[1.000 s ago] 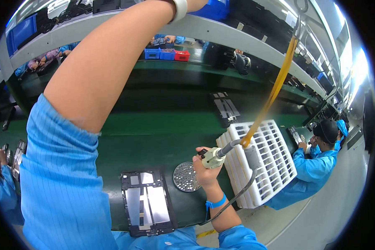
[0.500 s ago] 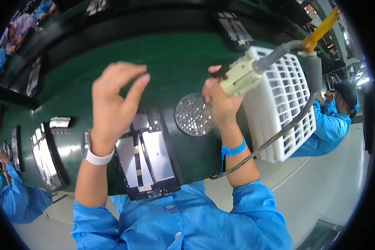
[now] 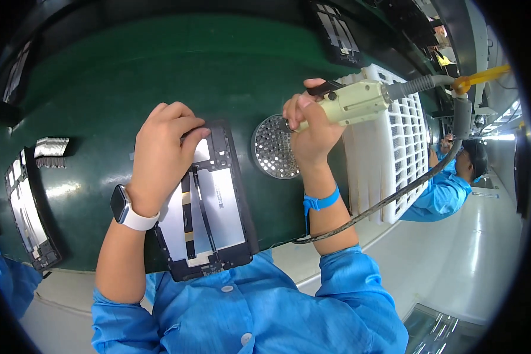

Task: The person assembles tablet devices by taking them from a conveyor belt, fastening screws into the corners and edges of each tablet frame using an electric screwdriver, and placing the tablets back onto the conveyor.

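An opened tablet (image 3: pixel 224 203) lies on the green bench by its front edge, with silver battery panels, a dark frame and thin flex cables in view. My left hand (image 3: pixel 168 150) rests over its far-left part, thumb and forefinger drawn together at the upper frame. Whatever is between those fingertips is too small to make out. In my right hand (image 3: pixel 315 127) is a cream electric screwdriver (image 3: pixel 357 105) with a black lever, held tilted. Its tip end is beside a round dish (image 3: pixel 271 147) with shiny metal dots; the tip itself is hidden by my fingers.
A white plastic grid crate (image 3: pixel 374 171) stands right of the dish. The screwdriver's cable (image 3: pixel 389 200) sags across my right forearm. Another open tablet (image 3: pixel 26 206) and a small stack of silver parts (image 3: pixel 51 150) lie left. A co-worker (image 3: pixel 454 186) sits at the right.
My left hand has come down onto the tablet's upper part, its thumb and forefinger closing together. The screwdriver has swung flatter, still in my right hand. The whole view has shifted.
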Available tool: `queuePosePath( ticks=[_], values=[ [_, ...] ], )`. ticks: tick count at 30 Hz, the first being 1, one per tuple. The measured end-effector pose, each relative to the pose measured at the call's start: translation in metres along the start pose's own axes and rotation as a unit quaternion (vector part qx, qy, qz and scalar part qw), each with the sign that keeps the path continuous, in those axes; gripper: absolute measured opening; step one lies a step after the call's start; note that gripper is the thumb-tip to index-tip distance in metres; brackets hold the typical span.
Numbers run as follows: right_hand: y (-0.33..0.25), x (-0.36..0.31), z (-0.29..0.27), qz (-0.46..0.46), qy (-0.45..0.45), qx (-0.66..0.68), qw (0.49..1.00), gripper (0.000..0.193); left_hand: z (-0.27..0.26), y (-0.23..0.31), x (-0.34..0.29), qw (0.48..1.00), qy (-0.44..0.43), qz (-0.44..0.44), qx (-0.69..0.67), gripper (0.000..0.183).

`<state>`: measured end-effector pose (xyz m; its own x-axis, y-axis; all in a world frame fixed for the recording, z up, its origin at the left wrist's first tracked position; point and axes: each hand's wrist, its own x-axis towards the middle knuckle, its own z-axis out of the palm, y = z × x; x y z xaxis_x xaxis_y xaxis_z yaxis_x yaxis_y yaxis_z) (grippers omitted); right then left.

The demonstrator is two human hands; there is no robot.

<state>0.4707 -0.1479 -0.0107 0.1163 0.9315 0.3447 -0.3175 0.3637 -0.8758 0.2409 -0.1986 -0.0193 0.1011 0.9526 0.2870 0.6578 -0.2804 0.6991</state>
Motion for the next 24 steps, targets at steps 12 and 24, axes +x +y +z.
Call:
queuePosePath(
  ticks=[12, 24],
  values=[
    [0.003, 0.005, 0.000, -0.003, -0.006, -0.016, 1.000, 0.021, -0.001, -0.003, 0.003, 1.000, -0.001, 0.006, 0.003, 0.016],
    [-0.004, 0.006, 0.013, 0.008, 0.010, -0.054, 0.998, 0.022, 0.002, 0.003, 0.009, 0.998, -0.001, -0.067, 0.021, 0.024]
  ],
)
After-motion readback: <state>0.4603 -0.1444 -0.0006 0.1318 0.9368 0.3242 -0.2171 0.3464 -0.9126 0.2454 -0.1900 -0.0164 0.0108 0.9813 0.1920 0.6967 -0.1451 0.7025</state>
